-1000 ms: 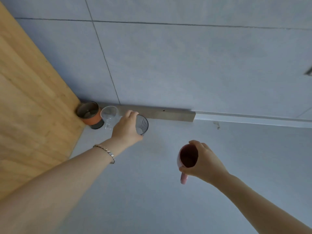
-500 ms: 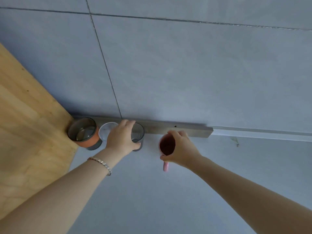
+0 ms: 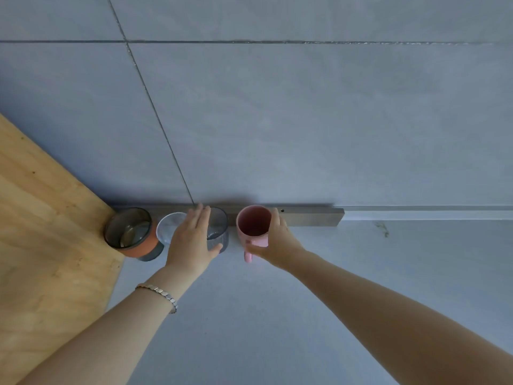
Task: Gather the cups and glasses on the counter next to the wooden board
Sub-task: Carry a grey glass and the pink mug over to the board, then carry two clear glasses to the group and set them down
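Left hand (image 3: 191, 243) flat, fingers together, touched grey glass (image 3: 221, 232), clear glass (image 3: 167, 227) and orange-banded cup (image 3: 130, 233) just left of it by wooden board (image 3: 41, 232), right hand (image 3: 277, 243) gripped pink mug (image 3: 253, 222) alongside.

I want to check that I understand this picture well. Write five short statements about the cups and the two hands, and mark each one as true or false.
1. The right hand grips the pink mug. True.
2. The pink mug lies on its side. False: its opening faces up.
3. The orange-banded cup stands beside the wooden board. True.
4. The left hand is a closed fist. False: its fingers are straight, over the clear glass and the grey glass.
5. The bracelet is on the right wrist. False: it is on the left wrist.
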{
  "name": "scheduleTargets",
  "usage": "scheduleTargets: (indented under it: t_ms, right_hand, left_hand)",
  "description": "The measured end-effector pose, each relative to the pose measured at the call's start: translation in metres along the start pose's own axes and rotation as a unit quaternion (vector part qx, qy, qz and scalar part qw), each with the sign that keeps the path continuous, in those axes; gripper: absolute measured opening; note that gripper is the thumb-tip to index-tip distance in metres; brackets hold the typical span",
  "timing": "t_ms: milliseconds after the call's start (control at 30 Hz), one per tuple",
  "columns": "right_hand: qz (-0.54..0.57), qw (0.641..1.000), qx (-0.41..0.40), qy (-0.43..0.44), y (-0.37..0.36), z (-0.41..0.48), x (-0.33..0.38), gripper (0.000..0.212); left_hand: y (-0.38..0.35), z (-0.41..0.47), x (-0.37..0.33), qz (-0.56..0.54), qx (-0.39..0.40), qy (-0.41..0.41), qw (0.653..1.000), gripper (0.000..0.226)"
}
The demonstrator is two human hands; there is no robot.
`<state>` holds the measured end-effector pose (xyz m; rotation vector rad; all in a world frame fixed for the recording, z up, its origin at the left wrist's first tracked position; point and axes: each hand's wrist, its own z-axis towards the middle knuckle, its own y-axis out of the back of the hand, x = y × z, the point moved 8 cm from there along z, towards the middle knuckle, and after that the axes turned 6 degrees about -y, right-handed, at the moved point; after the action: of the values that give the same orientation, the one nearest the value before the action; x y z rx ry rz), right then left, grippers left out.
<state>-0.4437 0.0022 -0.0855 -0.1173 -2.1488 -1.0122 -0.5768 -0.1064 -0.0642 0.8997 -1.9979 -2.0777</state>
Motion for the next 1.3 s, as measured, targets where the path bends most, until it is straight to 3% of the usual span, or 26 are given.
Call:
scheduleTargets:
  t_ms: [100,200,333,400,633,1033,1167,1300]
  right_hand:
    - [-0.106,0.993,0.046,-0.022,0.004,-0.024,-0.033,0.078]
    - [-0.180,0.972,0.127,-0.086,0.015,-0.057,-0.086,0.053]
    - [-0.269,0.935,0.166,-0.158,0.051,-0.109,-0.158,0.046]
    - [-0.287,0.926,0.163,-0.183,0.076,-0.134,-0.195,0.044]
    - [-0.241,0.930,0.104,-0.258,0.190,-0.226,-0.331,0.046]
    - [-0.163,0.927,0.043,-0.336,0.384,-0.406,-0.600,0.045]
    - [-0.107,0.934,-0.076,-0.332,0.462,-0.455,-0.662,0.037]
    - [-0.066,0.912,-0.220,-0.340,0.526,-0.506,-0.713,0.039]
  left_hand:
    - [0.006,-0.024,-0.017,0.015,-0.014,-0.026,0.999,0.075]
    - [0.009,-0.056,-0.051,0.008,-0.033,-0.061,0.998,0.053]
    - [-0.019,-0.092,-0.105,-0.017,0.114,-0.029,0.993,0.008]
    - [-0.035,-0.099,-0.141,-0.002,0.169,-0.035,0.985,0.007]
    - [-0.117,-0.109,-0.315,-0.014,0.323,-0.126,0.938,0.008]
    - [-0.245,-0.157,-0.672,0.061,0.370,-0.264,0.889,0.004]
    - [-0.278,-0.175,-0.767,0.092,0.377,-0.293,0.874,0.021]
    - [-0.304,-0.193,-0.834,0.110,0.395,-0.309,0.858,0.028]
